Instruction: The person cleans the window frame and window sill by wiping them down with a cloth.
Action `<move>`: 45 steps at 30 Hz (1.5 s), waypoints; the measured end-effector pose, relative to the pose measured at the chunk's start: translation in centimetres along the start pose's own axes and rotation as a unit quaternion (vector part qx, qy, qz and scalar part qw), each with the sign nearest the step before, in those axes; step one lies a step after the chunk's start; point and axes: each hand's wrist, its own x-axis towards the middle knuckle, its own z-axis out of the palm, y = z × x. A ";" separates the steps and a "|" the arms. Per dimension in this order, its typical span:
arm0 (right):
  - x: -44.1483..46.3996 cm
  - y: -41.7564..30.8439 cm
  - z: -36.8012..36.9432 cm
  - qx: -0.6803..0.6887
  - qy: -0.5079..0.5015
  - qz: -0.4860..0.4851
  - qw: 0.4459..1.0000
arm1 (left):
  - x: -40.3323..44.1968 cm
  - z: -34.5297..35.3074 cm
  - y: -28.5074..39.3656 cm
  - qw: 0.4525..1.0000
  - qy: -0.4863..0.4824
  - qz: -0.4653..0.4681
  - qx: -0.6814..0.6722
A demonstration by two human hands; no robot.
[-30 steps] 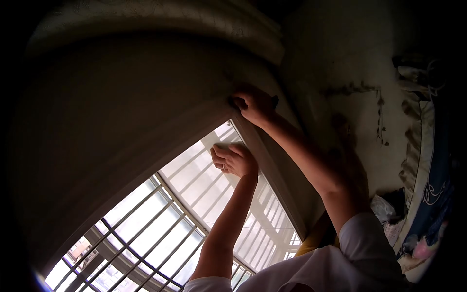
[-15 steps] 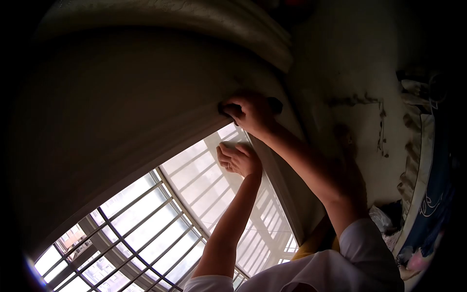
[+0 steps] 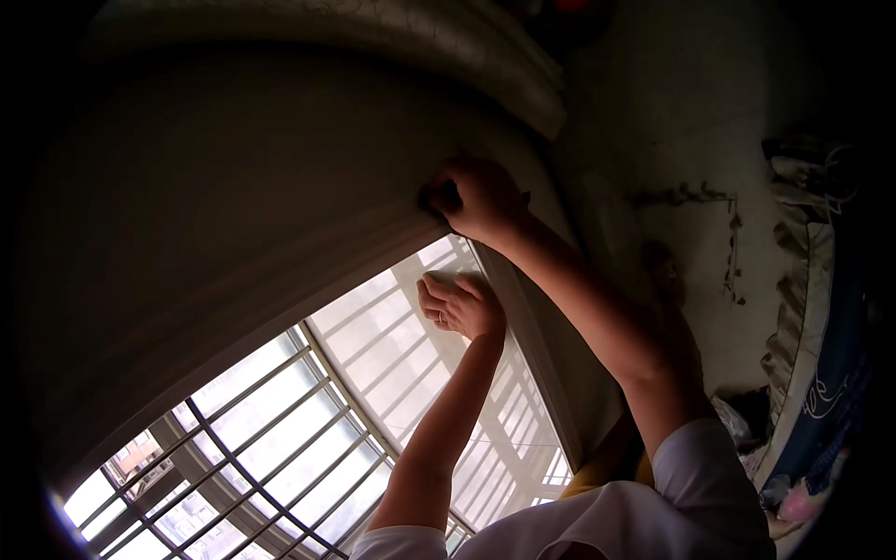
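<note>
My right hand point(image 3: 481, 198) is raised to the upper corner of the window opening, its fingers closed around a small dark object point(image 3: 433, 198). Most of that object is hidden by the hand, and its kind does not show. It lies against the wall point(image 3: 280, 215) just above the opening's edge. Lower down, my left hand point(image 3: 462, 306) is in front of the pale side of the window recess point(image 3: 373, 327). Its fingers are loosely bent and somewhat apart, with a ring on one of them. I see nothing in it; whether it touches the surface I cannot tell.
Metal window bars point(image 3: 280, 448) cross the bright window at lower left. A pale curved moulding point(image 3: 448, 47) runs overhead. At right, a wall carries a dark branch-like decoration point(image 3: 700, 194). Beyond it are a ruffled cloth edge point(image 3: 789, 336) and blue fabric point(image 3: 807, 420).
My right hand has shifted slightly and turned, covering more of the dark object, whose right end now barely shows. My left hand has stayed almost still.
</note>
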 end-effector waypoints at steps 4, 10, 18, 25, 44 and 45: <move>0.2 -0.3 -0.5 -0.070 0.006 0.003 0.998 | 0.3 0.0 0.1 0.998 -0.046 -0.042 0.002; -0.2 -0.6 0.1 -0.054 0.008 -0.016 0.998 | 0.1 0.2 -0.3 1.000 0.005 0.003 -0.001; -0.5 -2.0 -0.4 -0.028 -0.008 -0.050 0.998 | 0.1 0.0 0.0 1.000 0.003 -0.011 -0.005; -0.5 -2.0 -0.5 -0.076 0.040 -0.120 0.989 | 0.0 -0.3 0.4 1.000 -0.006 -0.017 -0.014; -1.1 4.1 0.6 -0.033 0.064 -0.013 0.997 | 0.0 -0.4 0.3 0.999 -0.013 -0.014 -0.026; -1.2 3.5 0.6 0.001 0.056 0.017 0.998 | 0.0 -0.4 0.2 0.999 -0.014 -0.015 -0.024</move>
